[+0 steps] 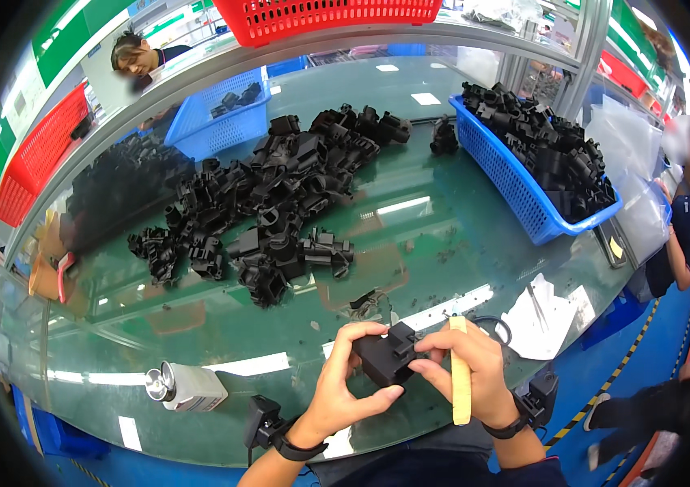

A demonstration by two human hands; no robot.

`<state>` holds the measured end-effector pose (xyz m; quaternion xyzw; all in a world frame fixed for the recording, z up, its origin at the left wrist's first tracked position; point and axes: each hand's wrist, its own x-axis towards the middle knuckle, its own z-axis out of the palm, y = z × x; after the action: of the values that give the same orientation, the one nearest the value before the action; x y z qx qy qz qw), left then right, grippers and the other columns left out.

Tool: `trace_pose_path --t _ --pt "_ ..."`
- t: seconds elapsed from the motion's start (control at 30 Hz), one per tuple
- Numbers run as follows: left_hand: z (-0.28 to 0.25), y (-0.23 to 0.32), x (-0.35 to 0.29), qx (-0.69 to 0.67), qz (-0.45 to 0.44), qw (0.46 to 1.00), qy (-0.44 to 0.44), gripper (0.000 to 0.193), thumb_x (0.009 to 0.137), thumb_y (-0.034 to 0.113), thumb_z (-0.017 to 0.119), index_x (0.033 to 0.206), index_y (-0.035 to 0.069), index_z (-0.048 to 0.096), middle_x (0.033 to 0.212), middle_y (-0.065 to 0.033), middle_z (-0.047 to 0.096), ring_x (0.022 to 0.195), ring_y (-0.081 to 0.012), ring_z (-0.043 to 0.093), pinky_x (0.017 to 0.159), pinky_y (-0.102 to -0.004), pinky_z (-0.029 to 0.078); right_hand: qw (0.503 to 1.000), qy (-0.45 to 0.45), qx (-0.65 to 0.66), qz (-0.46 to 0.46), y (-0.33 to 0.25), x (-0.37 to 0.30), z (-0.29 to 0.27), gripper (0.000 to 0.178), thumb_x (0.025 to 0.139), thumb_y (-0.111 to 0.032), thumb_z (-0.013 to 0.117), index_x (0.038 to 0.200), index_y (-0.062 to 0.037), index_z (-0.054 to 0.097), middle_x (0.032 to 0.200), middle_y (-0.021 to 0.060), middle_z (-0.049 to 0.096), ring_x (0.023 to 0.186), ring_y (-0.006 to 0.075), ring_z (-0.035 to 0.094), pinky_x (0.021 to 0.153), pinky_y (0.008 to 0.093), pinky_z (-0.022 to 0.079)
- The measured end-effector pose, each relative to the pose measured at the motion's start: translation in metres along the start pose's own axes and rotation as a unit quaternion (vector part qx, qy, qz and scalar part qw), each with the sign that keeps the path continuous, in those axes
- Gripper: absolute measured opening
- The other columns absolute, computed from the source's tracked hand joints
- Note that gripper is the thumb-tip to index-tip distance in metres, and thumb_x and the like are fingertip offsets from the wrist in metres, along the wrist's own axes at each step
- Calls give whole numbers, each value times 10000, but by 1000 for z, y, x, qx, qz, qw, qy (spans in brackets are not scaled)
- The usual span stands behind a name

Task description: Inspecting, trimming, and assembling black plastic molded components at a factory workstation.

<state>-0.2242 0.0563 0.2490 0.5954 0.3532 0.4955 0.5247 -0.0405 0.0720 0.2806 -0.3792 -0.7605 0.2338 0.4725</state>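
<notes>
My left hand (341, 390) is closed round a boxy black plastic part (381, 357), with the thumb along its lower edge. A flat yellow handle (461, 377) stands nearly upright in my right hand (479, 369); its working end is too small to make out. The right thumb and forefinger also touch the raised block on the part's right side. Beyond my hands, a large heap of similar black plastic parts (280, 183) spreads over the green tabletop (410, 243). A small dark scrap (365, 302) lies just past the part.
At right stands a blue basket (515, 199) full of black parts; another blue basket (223, 122) is behind the heap. A metal can (187, 387) stands near left. White paper (541, 325) lies right of my hands. A metal rail (345, 36) crosses above. Co-workers are beyond.
</notes>
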Motion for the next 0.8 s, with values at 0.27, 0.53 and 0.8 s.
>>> trace_pose_path --t 0.27,0.53,0.8 --pt "0 -2 0 37 10 999 9 680 632 153 764 1214 71 423 1178 -77 420 1031 -158 475 761 -259 425 999 22 -21 -35 0 0 0 247 620 -34 759 819 -53 613 636 46 553 569 185 519 511 281 389" --pt "-2 -4 1 78 20 997 -10 676 604 155 770 1190 71 443 1170 -69 436 1004 -149 487 721 -242 420 993 -55 -17 -102 8 3 -8 221 648 -4 733 819 -43 599 670 46 564 619 211 528 556 288 415" --pt "1 0 0 -14 -22 999 -23 673 627 129 747 1198 50 400 1184 -101 420 1094 -188 443 891 -305 365 873 73 455 161 7 -7 0 121 863 -111 592 858 -2 540 749 39 526 685 128 502 647 234 409"
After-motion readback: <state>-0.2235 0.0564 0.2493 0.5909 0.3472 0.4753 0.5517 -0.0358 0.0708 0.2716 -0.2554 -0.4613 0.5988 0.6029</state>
